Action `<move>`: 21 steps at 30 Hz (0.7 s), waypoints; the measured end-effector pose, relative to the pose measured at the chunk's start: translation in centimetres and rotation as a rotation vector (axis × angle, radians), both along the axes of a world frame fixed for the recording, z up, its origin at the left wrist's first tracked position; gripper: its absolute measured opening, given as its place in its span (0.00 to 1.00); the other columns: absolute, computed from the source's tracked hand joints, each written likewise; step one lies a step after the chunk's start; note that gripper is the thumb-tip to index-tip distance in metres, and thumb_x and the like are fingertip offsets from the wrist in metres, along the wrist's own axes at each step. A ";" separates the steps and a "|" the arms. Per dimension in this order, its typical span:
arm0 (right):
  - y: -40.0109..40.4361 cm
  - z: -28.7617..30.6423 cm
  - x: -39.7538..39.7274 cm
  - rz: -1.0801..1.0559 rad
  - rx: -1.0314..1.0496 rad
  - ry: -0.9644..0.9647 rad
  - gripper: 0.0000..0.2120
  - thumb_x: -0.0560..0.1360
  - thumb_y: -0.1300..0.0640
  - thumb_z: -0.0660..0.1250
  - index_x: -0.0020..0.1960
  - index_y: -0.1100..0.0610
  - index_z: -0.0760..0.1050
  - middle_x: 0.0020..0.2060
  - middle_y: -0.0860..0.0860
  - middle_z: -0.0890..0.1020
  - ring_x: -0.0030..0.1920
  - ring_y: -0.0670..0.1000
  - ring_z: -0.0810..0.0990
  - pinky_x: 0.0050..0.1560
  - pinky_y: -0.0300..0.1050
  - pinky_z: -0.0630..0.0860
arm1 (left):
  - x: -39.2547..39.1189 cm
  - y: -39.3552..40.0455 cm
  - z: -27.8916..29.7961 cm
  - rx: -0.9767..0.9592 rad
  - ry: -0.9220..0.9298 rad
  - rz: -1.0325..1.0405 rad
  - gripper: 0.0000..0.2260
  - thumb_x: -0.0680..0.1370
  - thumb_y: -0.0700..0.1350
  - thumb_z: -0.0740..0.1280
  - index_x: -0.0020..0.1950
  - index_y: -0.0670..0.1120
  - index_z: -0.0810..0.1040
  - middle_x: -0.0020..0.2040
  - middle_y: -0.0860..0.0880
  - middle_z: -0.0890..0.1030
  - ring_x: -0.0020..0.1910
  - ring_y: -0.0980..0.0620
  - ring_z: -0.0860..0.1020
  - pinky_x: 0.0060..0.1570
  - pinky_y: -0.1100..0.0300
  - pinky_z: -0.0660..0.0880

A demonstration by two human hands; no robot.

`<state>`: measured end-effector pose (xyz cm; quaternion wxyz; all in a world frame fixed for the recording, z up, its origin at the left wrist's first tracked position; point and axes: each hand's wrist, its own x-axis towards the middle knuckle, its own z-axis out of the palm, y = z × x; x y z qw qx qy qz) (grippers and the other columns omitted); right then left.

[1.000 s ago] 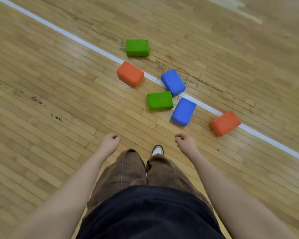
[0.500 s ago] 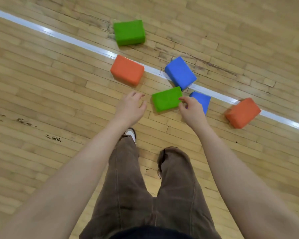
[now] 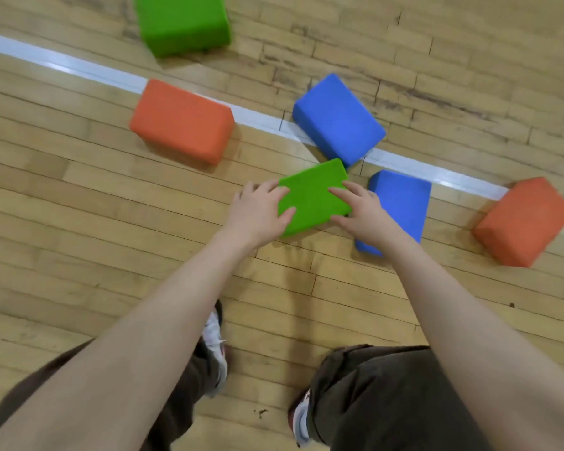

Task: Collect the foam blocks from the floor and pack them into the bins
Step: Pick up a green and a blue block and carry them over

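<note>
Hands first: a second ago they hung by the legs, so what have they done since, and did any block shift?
Both reached forward and down: the left hand and right hand now hold the near green foam block by its two ends. The other foam blocks appear to lie as before.

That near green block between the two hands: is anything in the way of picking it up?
Nothing visible is. The left hand and right hand are already on the near green block, one at each end. A blue block lies close behind the right hand, another blue block beyond. No bin is in view.
</note>
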<state>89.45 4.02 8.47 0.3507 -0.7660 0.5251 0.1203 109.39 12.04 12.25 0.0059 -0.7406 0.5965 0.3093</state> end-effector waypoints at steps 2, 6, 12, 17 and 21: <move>-0.5 -5.4 -0.6 0.050 0.025 0.030 0.31 0.74 0.50 0.68 0.74 0.43 0.60 0.75 0.50 0.56 0.74 0.59 0.52 0.69 0.68 0.56 | -1.1 -0.6 -5.2 0.011 -0.027 -0.002 0.24 0.78 0.58 0.60 0.72 0.52 0.65 0.75 0.52 0.62 0.69 0.43 0.62 0.65 0.50 0.61; -1.4 -13.6 -1.0 0.094 -0.036 0.112 0.38 0.71 0.47 0.70 0.74 0.38 0.54 0.77 0.47 0.46 0.75 0.59 0.45 0.68 0.72 0.49 | -2.9 -1.5 -13.9 0.088 -0.046 -0.015 0.29 0.77 0.61 0.60 0.75 0.53 0.59 0.77 0.51 0.53 0.73 0.40 0.54 0.68 0.43 0.57; -1.8 -20.0 -1.9 0.170 -0.169 0.157 0.50 0.63 0.40 0.75 0.73 0.31 0.43 0.75 0.46 0.36 0.74 0.61 0.35 0.66 0.75 0.46 | -4.4 -1.3 -21.5 0.171 -0.068 0.186 0.46 0.66 0.68 0.69 0.75 0.63 0.44 0.76 0.51 0.33 0.70 0.31 0.59 0.62 0.35 0.66; -1.4 -21.0 -3.2 0.223 -0.384 0.063 0.41 0.64 0.38 0.73 0.72 0.35 0.58 0.76 0.50 0.54 0.73 0.65 0.50 0.62 0.69 0.59 | -5.2 -0.6 -23.6 0.022 -0.093 0.103 0.44 0.68 0.65 0.69 0.76 0.61 0.46 0.76 0.50 0.36 0.68 0.35 0.61 0.61 0.43 0.67; -1.1 -20.4 -4.0 0.238 -0.516 -0.056 0.27 0.67 0.38 0.68 0.65 0.42 0.73 0.68 0.50 0.72 0.67 0.67 0.66 0.55 0.67 0.67 | -5.2 0.0 -23.4 -0.062 -0.108 0.080 0.36 0.72 0.65 0.64 0.76 0.61 0.51 0.78 0.53 0.44 0.69 0.35 0.60 0.64 0.45 0.64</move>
